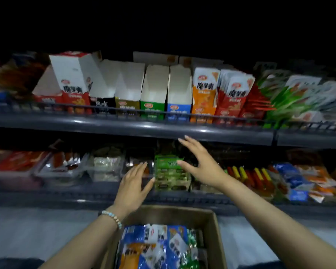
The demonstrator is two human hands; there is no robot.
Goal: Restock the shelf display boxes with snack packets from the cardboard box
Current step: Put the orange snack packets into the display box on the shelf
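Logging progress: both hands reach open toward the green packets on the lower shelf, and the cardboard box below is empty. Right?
Not empty: the head view shows the cardboard box holding snack packets. The left hand and right hand do reach open toward the green packets.

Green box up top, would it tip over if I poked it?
Probably light: the green box looks empty, thin card. It's tall and narrow, so it may tip easily, though the blue box beside it and the rail likely steady it.

dim and soft with blur throughout, top fading to black, glare streaks on the upper shelf edge [147, 126].
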